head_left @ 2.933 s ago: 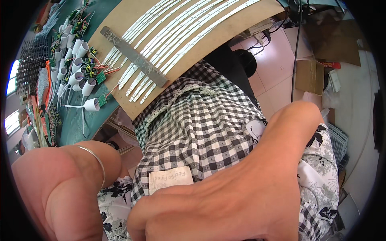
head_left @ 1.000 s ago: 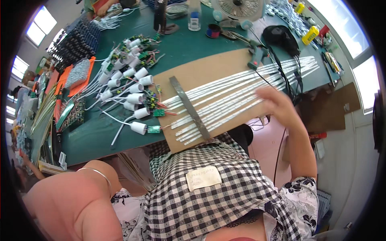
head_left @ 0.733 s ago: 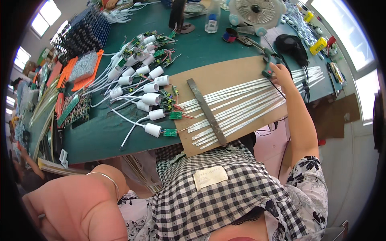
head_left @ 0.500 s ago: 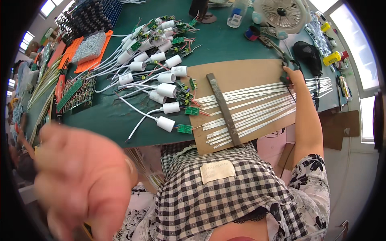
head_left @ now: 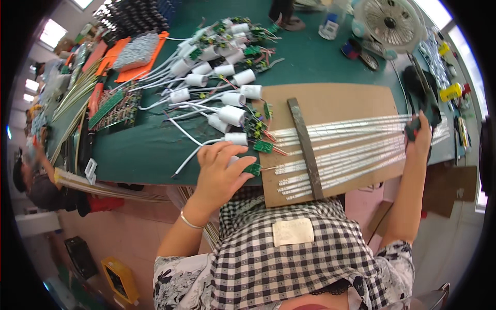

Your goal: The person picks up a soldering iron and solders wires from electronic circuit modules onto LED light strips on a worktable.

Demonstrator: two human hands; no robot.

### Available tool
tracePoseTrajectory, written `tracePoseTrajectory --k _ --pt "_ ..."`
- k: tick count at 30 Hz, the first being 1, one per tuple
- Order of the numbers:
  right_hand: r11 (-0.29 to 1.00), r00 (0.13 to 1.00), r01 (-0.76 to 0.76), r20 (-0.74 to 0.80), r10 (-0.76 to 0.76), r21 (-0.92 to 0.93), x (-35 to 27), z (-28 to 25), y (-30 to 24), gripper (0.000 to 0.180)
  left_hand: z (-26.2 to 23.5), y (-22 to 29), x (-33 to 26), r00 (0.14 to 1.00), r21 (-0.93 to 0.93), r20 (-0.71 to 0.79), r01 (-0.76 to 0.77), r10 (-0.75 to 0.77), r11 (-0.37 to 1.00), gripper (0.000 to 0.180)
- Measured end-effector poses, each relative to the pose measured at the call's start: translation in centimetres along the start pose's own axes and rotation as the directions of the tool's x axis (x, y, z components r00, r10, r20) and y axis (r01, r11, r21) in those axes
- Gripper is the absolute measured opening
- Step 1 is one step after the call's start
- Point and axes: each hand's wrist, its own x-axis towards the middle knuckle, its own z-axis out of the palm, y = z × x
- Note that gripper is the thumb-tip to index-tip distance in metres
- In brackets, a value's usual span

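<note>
At the near edge of the bench, my left hand [head_left: 219, 168] curls its fingers and thumb around the nearest white plastic lamp holder [head_left: 232, 160], which it mostly hides. Close to the thumb is a small green circuit board [head_left: 253, 169], its wires running to the metallic LED strips [head_left: 330, 160]. These strips fan out across a brown board [head_left: 356, 98], under a dark flat bar [head_left: 305, 147]. At the board's far right, my right hand [head_left: 419, 135] is closed on a dark tool [head_left: 431, 93] with a green part; its exact kind is unclear.
Several white lamp holders [head_left: 231, 114] with cables and circuit boards are heaped on the green bench [head_left: 139, 160]. Beyond the brown board stand a fan [head_left: 388, 23] and a clear bottle [head_left: 329, 28]. A wire-covered panel [head_left: 116, 111] lies left. Another person [head_left: 44, 178] sits at far left.
My left hand has come from the lower left onto the nearest lamp holder. The right hand's tool has swung away from over the bench to the right. The whole view has shifted slightly.
</note>
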Motion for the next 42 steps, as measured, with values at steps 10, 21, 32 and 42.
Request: tracePoseTrajectory --k 10,21,32,42 --pt "0.930 0.972 0.234 0.069 -0.223 -0.284 -10.8 2.3 -1.6 0.028 0.2 -1.1 2.7 0.995 -0.009 0.008 -0.103 0.103 0.995 0.022" --pt "0.925 0.921 0.378 -0.090 -0.379 -0.036 -13.2 2.5 -9.3 0.032 -1.3 -7.6 14.9 0.999 -0.063 0.029 0.042 -0.040 0.997 0.017" --pt "0.993 0.992 0.114 0.043 -0.115 0.026 -17.8 8.0 -1.1 0.021 6.4 -8.2 22.3 0.965 0.445 0.218 0.037 -0.148 0.895 0.029" --pt "0.996 0.995 0.086 0.040 -0.087 0.018 -19.2 7.4 0.5 0.032 2.3 -7.2 21.3 0.857 -0.693 0.338 0.507 -0.389 0.513 0.024"
